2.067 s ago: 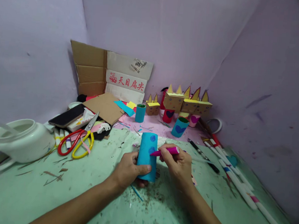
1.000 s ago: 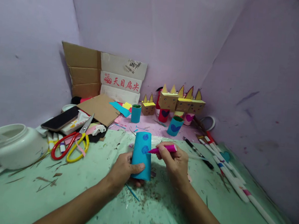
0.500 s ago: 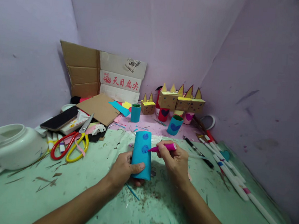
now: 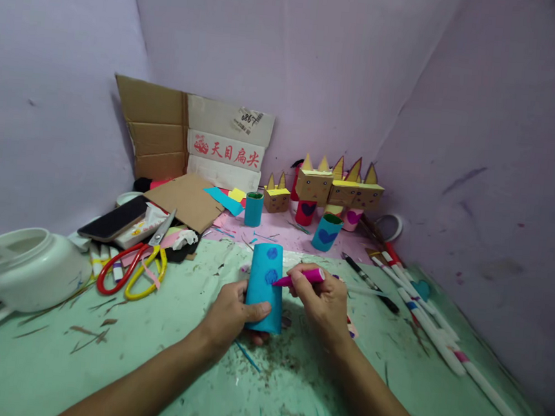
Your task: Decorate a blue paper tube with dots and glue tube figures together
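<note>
Light-blue tube [image 4: 259, 294] is at near centre over the green table cover [image 4: 170, 373], matte finish, two darker-blue scribbled dots [image 4: 272, 253] in line toward its far end, plain blue below. Left hand [image 4: 230, 311] grips its lower left side, thumb across the front. Right hand [image 4: 325, 303] pinches a magenta marker [image 4: 308, 277], tip at the nearer dot's right edge; can't confirm contact.
</note>
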Demonstrator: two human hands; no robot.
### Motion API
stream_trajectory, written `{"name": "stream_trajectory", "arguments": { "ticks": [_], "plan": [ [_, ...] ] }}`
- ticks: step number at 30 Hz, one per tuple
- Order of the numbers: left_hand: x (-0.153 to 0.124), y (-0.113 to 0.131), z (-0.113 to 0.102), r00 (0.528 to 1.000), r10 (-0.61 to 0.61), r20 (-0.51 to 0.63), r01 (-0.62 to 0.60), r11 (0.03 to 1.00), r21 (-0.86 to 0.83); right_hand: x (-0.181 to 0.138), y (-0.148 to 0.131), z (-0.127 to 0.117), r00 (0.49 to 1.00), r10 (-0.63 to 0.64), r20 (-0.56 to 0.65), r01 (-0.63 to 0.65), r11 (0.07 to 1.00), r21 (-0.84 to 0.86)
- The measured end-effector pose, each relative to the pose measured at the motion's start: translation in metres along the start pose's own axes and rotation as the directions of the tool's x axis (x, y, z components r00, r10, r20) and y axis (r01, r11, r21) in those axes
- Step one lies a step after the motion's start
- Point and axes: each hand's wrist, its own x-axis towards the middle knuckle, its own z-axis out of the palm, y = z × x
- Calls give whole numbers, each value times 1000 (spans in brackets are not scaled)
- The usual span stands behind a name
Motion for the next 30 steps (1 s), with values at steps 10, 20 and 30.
{"name": "stream_trajectory", "arguments": {
  "ticks": [10, 20, 30],
  "plan": [
    [-2, 2, 2, 1000, -8, -23, 9, 1000, 19, 0, 1, 1, 1000, 16, 11, -16, 1000, -4],
    [-1, 1, 1, 1000, -11, -3, 11, 1000, 8, 2, -1, 3, 1000, 12, 4, -12, 1000, -16],
    [-2, 2, 1, 1000, -15, 0, 15, 1000, -1, 3, -7, -2, 999, 19, -40, -21, 998, -63]
  ]
}}
